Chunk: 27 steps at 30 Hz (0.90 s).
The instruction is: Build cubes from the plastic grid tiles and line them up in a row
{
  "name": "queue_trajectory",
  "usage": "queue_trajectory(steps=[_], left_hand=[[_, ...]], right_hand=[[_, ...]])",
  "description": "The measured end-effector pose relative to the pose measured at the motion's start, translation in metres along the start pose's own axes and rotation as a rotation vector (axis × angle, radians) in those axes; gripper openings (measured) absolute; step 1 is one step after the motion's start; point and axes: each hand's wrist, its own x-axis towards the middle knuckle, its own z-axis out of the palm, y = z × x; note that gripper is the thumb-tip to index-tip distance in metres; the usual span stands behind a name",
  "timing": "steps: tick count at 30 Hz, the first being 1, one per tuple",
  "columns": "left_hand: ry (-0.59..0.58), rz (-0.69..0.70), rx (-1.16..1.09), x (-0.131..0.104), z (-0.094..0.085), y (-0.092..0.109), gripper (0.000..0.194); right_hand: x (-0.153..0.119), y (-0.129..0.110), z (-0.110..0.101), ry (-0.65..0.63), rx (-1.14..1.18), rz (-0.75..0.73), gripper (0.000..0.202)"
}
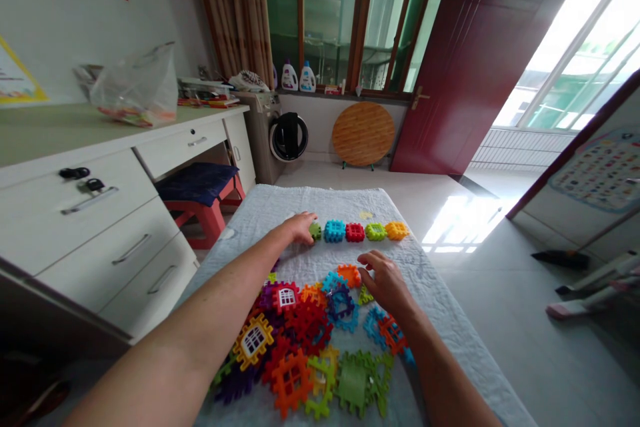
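Note:
My left hand (300, 228) is closed around a dark green toy block (315, 231) at the left end of a row. Along that row to the right sit a blue block (335, 231), a red block (355, 233), a lime green block (376, 231) and a yellow block (398, 231), each boxy with notched edges. My right hand (386, 277) hovers with fingers apart and nothing visible in them, beside an orange notched piece (349, 275) at the edge of a loose pile. That pile holds many interlocking flat pieces, including a red one with a white window (287, 297) and a green panel (353, 381).
A light blue cloth (300, 200) covers the table. White drawers (135, 247) and a red stool (215, 210) stand on the left. Behind are a washing machine (260, 140), a round wooden tabletop (364, 133) and a dark red door (470, 60).

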Motion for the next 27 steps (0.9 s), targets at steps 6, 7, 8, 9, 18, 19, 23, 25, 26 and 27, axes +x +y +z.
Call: queue_trajectory(steps=[6,7,8,9,18,19,23,25,26,27], left_hand=[[-0.026,0.008,0.010,-0.0023,-0.0006,0.0035,0.049],[-0.022,0.011,0.011,-0.0029,-0.0007,0.0041,0.050],[-0.018,0.013,0.011,-0.0035,-0.0009,0.0047,0.050],[-0.016,0.015,0.011,-0.0039,-0.0011,0.0052,0.050],[-0.042,0.015,0.002,-0.0022,-0.0021,0.0052,0.052],[-0.043,0.012,0.001,-0.0022,-0.0020,0.0050,0.052],[-0.037,0.006,-0.003,-0.0028,-0.0020,0.0040,0.051],[-0.037,0.008,-0.007,-0.0030,-0.0023,0.0036,0.051],[-0.040,0.011,-0.008,-0.0029,-0.0025,0.0034,0.051],[-0.043,0.013,-0.010,-0.0027,-0.0026,0.0032,0.051]], right_hand=[[0.0002,-0.0019,-0.0012,-0.005,0.000,0.012,0.017],[0.0003,-0.0019,-0.0013,-0.007,0.000,0.009,0.017],[0.0003,-0.0019,-0.0014,-0.009,-0.001,0.007,0.017],[0.0004,-0.0019,-0.0014,-0.009,-0.003,0.005,0.017],[0.0002,0.0012,0.0007,-0.010,0.004,0.005,0.017],[0.0001,0.0018,0.0010,-0.009,0.007,0.004,0.017],[-0.0001,0.0025,0.0012,-0.003,0.009,0.000,0.017],[-0.0002,0.0018,0.0007,-0.002,0.005,0.003,0.017],[-0.0001,0.0015,0.0004,-0.001,0.002,0.004,0.017],[-0.0001,0.0012,0.0001,-0.002,0.000,0.004,0.018]])
